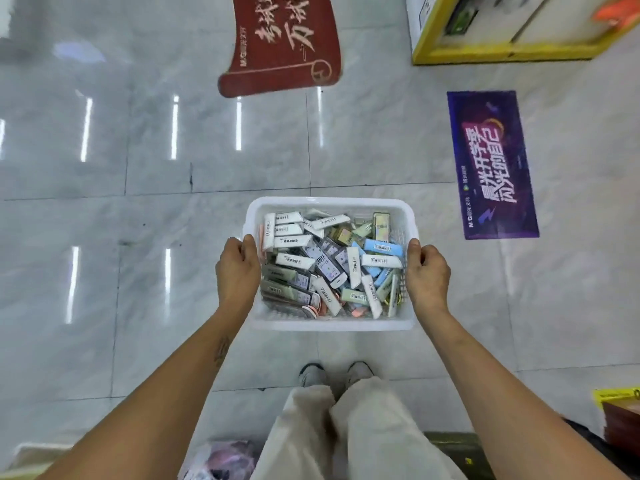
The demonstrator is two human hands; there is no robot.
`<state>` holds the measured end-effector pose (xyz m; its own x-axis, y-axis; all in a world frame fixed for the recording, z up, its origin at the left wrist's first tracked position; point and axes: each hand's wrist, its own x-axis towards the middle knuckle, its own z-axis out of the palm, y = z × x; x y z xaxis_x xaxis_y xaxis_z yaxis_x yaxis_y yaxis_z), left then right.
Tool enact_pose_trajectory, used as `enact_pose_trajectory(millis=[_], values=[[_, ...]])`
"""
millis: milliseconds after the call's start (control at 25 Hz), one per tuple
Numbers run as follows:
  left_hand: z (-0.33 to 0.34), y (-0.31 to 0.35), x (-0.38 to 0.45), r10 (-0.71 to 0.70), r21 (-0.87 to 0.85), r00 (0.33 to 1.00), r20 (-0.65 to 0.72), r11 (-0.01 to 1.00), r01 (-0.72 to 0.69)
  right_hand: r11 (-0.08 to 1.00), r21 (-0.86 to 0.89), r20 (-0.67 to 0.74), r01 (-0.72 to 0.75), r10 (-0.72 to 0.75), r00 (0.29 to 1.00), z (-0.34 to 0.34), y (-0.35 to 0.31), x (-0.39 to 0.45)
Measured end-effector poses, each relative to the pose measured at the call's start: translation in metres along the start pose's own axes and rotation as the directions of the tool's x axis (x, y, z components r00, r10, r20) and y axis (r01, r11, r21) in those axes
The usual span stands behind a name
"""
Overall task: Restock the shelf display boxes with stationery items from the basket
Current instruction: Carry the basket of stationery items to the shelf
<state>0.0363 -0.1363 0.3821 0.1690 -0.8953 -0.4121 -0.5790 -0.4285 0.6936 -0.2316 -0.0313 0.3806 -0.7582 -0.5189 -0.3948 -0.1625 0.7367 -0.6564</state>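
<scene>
A white plastic basket hangs above the tiled floor, held level in front of me. It is full of several small stationery packs in white, blue, green and purple, lying jumbled. My left hand grips the basket's left rim with fingers curled over the edge. My right hand grips the right rim the same way. No shelf display boxes show clearly in this view.
Glossy grey floor tiles lie below. A red floor sticker is ahead and a purple one to the right. A yellow-framed display unit stands at top right. My legs and shoes are below the basket; another yellow-edged fixture sits at bottom right.
</scene>
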Motion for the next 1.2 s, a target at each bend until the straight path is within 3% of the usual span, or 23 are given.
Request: enact_pose_trajectory(millis=[240, 600, 960, 1200], values=[[-0.053, 0.131, 0.057, 0.093, -0.036, 0.99, -0.109, 0.995, -0.097, 0.993, 0.094, -0.03, 0.068, -0.066, 0.997, -0.025, -0.141, 0.041], [-0.076, 0.335, 0.256, 0.145, -0.102, 0.98, -0.134, 0.982, -0.159, 0.976, 0.157, -0.026, 0.15, -0.147, 0.989, -0.007, -0.38, 0.207], [-0.085, 0.526, 0.52, 0.221, -0.122, 0.966, -0.135, 0.964, -0.238, 0.968, 0.189, -0.112, 0.164, -0.145, 0.983, 0.071, -0.615, 0.387], [-0.094, 0.673, 0.701, 0.292, -0.073, 0.952, -0.092, 0.951, -0.299, 0.971, 0.214, -0.19, 0.11, -0.069, 0.979, 0.125, -0.771, 0.506]])
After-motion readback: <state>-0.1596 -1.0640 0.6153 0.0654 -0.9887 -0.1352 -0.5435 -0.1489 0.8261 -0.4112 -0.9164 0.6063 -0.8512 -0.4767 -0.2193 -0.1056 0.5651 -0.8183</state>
